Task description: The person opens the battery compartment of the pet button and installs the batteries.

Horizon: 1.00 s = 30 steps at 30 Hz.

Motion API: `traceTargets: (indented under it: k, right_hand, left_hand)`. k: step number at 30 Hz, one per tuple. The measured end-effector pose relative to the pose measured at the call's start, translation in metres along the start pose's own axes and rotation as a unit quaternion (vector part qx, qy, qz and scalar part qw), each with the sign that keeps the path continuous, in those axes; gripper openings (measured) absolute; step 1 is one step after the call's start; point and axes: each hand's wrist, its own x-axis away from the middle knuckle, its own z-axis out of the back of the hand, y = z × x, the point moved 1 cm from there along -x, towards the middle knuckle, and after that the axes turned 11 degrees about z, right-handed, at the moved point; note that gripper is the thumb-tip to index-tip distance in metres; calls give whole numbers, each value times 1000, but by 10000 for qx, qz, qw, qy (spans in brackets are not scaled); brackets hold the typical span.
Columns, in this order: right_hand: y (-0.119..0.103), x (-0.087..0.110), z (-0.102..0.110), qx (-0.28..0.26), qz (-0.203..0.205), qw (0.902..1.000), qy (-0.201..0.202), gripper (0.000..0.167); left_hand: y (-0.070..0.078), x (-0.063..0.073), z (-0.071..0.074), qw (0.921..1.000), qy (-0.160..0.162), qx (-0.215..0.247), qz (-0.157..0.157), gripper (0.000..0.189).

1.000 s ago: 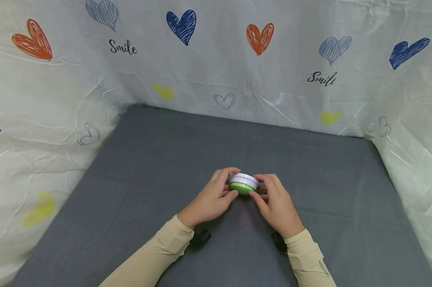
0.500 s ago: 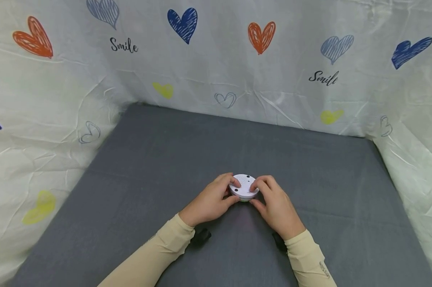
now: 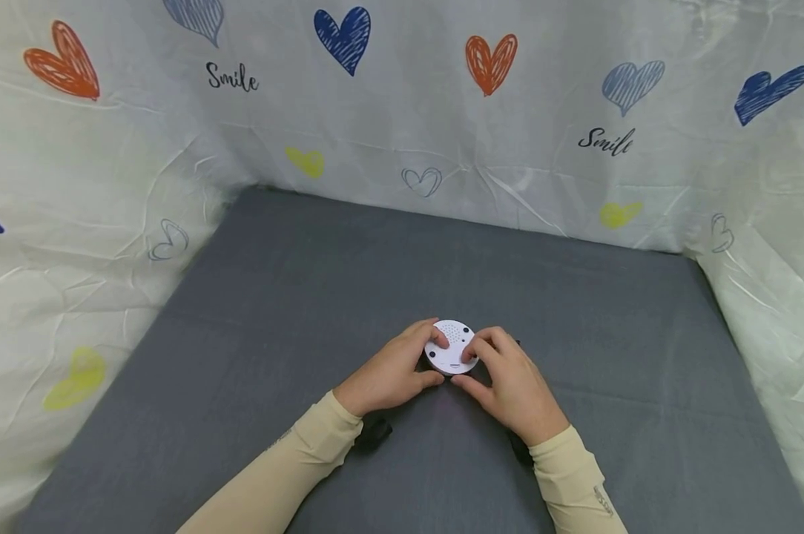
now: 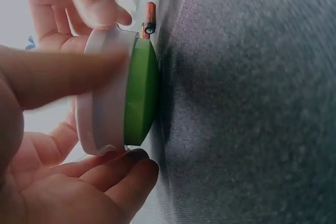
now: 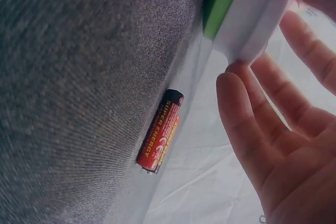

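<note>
Both hands hold a round white-and-green device low over the grey cloth. Its white face points up, with small holes, dark round spots and a slot. The green part faces the cloth. My left hand grips the left rim, index fingertip on the white face and thumb at the near edge. From the right, my right hand holds the rim with its thumb near the front and bent index finger on the face. A red-and-black battery lies on the cloth near the right hand; that hand mostly hides it in the head view.
The grey cloth covers the table. White curtains printed with hearts and the word Smile stand at the back and both sides. A second red battery seems to lie behind the first in the left wrist view.
The device has tilted from showing its white-and-green side to showing its white face. Both index fingers have moved onto that face; the right thumb has slid left along the near edge.
</note>
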Motion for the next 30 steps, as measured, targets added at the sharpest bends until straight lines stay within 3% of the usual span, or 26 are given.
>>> traceTargets:
  k: [3, 9, 16, 21, 30]
  right_hand:
    - [-2, -2, 0, -15, 102, 9999, 8, 30]
    - [-5, -5, -4, -48, 477, 9983, 331, 18]
    - [-7, -7, -6, 90, 820, 9954, 496, 15]
    - [-9, -8, -4, 161, 766, 9962, 384, 15]
    - [-11, -14, 5, 604, 999, 9932, 24, 18]
  left_hand:
    - [-2, 1, 1, 10000, 59, 59, 12, 40]
    - [-7, 2, 1, 9997, -20, 172, -154, 36]
    - [-8, 2, 3, 9985, -43, 150, -533, 37]
    - [-9, 2, 4, 9975, -141, 93, -689, 37]
    - [-10, 2, 3, 9978, -193, 97, -631, 38]
